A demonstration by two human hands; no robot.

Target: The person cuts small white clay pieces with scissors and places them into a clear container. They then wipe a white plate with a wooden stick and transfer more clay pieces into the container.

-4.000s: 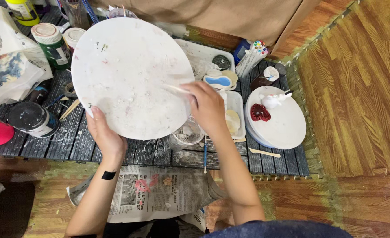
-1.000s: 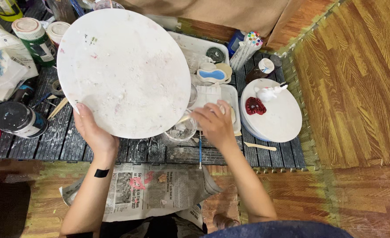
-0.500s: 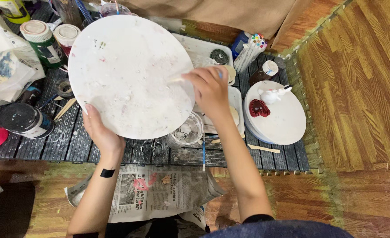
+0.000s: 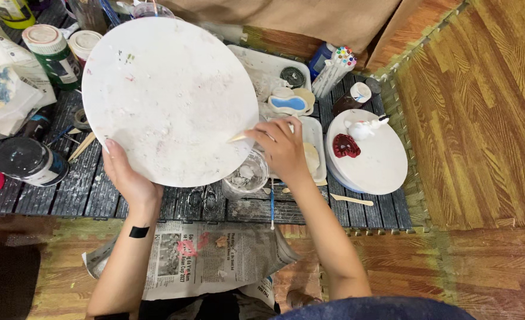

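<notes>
Clear cup [image 4: 246, 176] with white paste

- The left hand [image 4: 129, 178] grips the lower edge of a large round white board [image 4: 167, 98], held tilted over the dark slatted tabletop [image 4: 55, 195] in the upper left of the frame.
- The right hand [image 4: 283, 148] pinches a small pale stick [image 4: 238, 137] whose tip touches the board's right rim.
- A clear cup [image 4: 246, 175] sits just below that hand.
- A white plate [image 4: 375, 160] with a red blob lies right of centre.
- Newspaper [image 4: 209, 258] lies on the floor below.
</notes>
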